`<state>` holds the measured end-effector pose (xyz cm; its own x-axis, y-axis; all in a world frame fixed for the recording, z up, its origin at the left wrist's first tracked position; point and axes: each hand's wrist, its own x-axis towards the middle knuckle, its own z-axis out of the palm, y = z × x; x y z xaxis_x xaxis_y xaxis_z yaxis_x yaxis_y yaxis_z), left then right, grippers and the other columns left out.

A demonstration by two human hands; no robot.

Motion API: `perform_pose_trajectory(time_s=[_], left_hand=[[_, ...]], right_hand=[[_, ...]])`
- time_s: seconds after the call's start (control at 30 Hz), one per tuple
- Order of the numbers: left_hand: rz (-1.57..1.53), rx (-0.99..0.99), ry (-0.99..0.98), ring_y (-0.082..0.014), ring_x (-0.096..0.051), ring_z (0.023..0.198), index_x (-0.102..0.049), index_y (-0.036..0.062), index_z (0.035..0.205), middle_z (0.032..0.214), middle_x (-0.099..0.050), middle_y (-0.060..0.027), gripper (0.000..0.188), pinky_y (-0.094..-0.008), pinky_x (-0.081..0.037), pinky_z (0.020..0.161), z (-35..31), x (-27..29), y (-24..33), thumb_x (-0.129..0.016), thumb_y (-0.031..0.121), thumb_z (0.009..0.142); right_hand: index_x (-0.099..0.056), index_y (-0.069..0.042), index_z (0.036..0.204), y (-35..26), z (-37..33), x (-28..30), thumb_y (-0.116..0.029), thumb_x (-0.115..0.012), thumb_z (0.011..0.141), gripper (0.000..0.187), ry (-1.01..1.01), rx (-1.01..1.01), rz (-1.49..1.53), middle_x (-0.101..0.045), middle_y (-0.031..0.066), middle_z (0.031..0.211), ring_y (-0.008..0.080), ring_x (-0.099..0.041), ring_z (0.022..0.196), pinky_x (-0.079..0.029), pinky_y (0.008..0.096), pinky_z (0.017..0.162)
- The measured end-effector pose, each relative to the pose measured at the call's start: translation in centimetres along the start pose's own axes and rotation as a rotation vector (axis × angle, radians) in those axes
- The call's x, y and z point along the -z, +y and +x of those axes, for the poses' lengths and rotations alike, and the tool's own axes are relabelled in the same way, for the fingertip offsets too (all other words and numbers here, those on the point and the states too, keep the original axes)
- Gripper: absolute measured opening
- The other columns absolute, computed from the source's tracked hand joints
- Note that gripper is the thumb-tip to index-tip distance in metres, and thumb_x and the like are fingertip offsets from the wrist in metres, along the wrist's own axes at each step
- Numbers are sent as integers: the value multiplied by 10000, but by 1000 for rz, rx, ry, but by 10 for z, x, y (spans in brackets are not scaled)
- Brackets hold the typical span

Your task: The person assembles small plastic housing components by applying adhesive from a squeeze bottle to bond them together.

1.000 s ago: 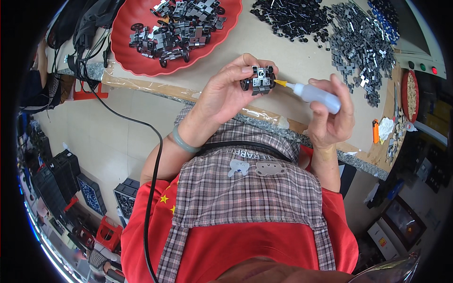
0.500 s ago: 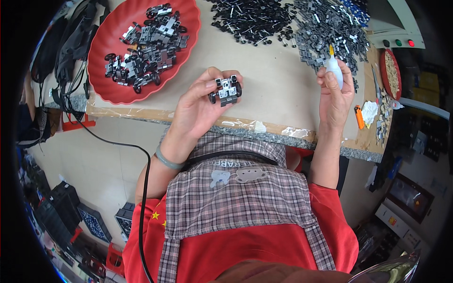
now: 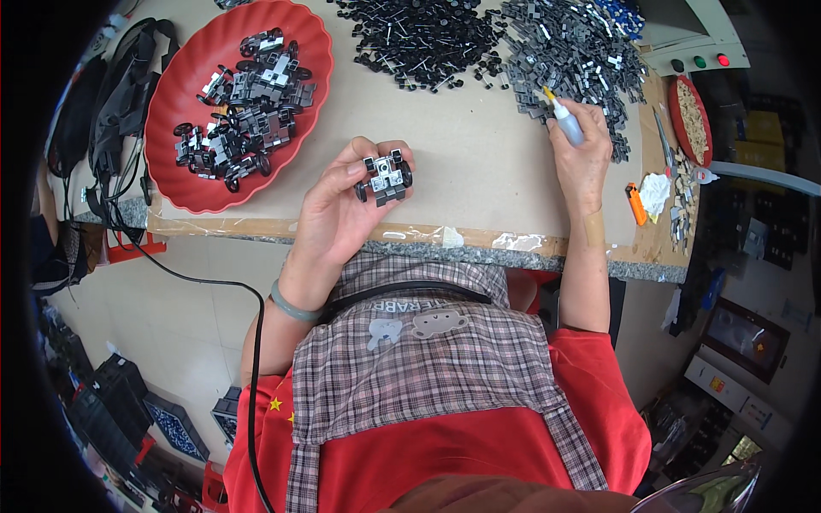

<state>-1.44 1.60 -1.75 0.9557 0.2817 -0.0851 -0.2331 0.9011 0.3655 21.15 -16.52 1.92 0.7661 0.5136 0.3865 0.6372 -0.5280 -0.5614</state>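
My left hand (image 3: 338,205) is closed on a small wheeled toy chassis (image 3: 387,176), grey and silver with black wheels, held up above the tabletop. In my right hand (image 3: 584,154) is a small white squeeze bottle (image 3: 568,125) with a yellow nozzle, its tip pointing up and left toward the pile of grey plastic parts (image 3: 573,60). Left of my left hand stands a red scalloped tray (image 3: 299,128) holding several similar wheeled chassis (image 3: 248,115).
Black wheel-and-axle pieces (image 3: 419,38) lie heaped at the back. On the right are an orange cutter (image 3: 635,203), crumpled white tissue (image 3: 655,195), tweezers (image 3: 664,137), a red dish of tan bits (image 3: 689,120) and a machine with lit buttons (image 3: 699,61). A black cable (image 3: 205,280) hangs at left.
The bottle in my right hand has tipped from nearly upright to slanting left and shifted left. My left hand still holds the chassis. The whole view has shifted a little.
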Motion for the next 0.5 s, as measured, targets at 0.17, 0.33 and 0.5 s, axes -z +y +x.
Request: perform_pose_trajectory(time_s=[0.17, 0.33, 0.5], left_hand=[[0, -10, 7, -270, -454, 1100, -509, 33, 961, 1116, -471, -195, 211, -387, -441, 874, -1, -2, -1, -592, 181, 835], [11, -7, -2, -272, -458, 1102, -513, 28, 969, 1118, -471, -206, 211, -391, -446, 880, 0, 0, -1, -583, 181, 842], [14, -1, -16, -272, -464, 1098, -513, 24, 972, 1116, -470, -208, 211, -387, -448, 882, 0, 0, 0, -576, 180, 844]], right_hand=[[-694, -31, 965, 5, 7, 1, -62, -673, 765, 203, -84, 20, -148, -574, 116, 882, 256, -590, 786, -477, 348, 727], [-698, -28, 933, -2, 7, 7, -91, -712, 748, 197, -215, 29, -62, -592, 100, 833, 255, -599, 754, -481, 347, 712], [-681, -25, 955, -8, 3, 10, -84, -729, 739, 228, -224, -46, 48, -631, 102, 865, 236, -627, 761, -486, 316, 687]])
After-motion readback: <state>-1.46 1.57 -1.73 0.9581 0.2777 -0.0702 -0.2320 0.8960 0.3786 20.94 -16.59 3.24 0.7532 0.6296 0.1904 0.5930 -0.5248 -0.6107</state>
